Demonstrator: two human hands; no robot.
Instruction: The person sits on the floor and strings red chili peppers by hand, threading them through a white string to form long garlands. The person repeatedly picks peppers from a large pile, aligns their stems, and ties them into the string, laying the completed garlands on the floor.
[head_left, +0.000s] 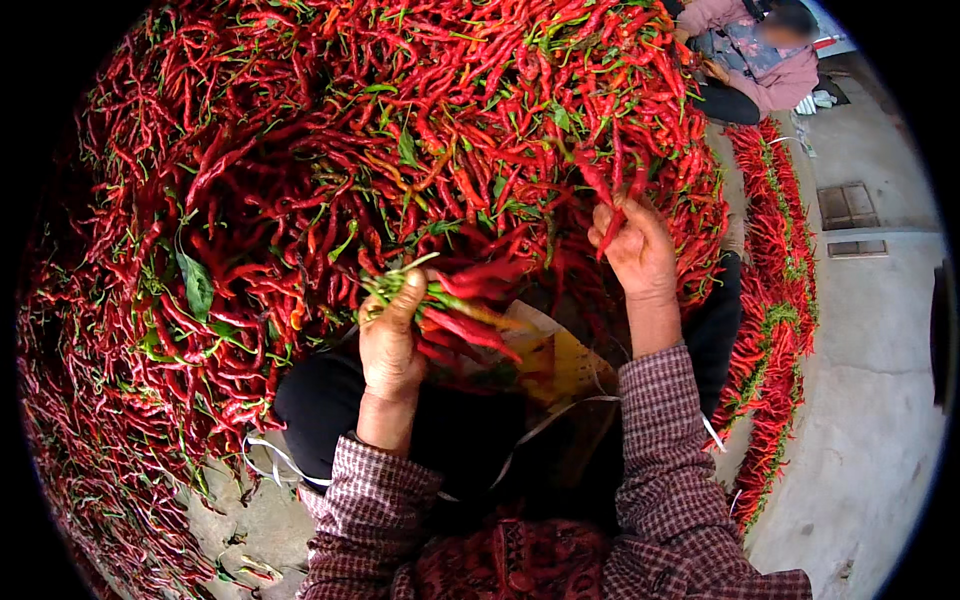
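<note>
A bunch of red chili peppers (469, 322) is gripped by its green stems in my left hand (394, 334), the thumb pressed on top and the pods pointing right. My right hand (634, 240), further right and a little higher, holds a few red chilies (616, 169) between thumb and fingers. Both hands are just over the near edge of a big heap of red chilies (300, 150) with green stems and some leaves. Beneath the held bunch, partly hidden, lies a yellow and whitish sheet (559, 352).
Long strung bundles of chilies (776, 300) lie on the concrete floor (862, 337) at the right. White strap or cord (281, 457) runs by my knees. Another person (757, 67) sits by the heap at the upper right. A green leaf (196, 287) lies on the heap.
</note>
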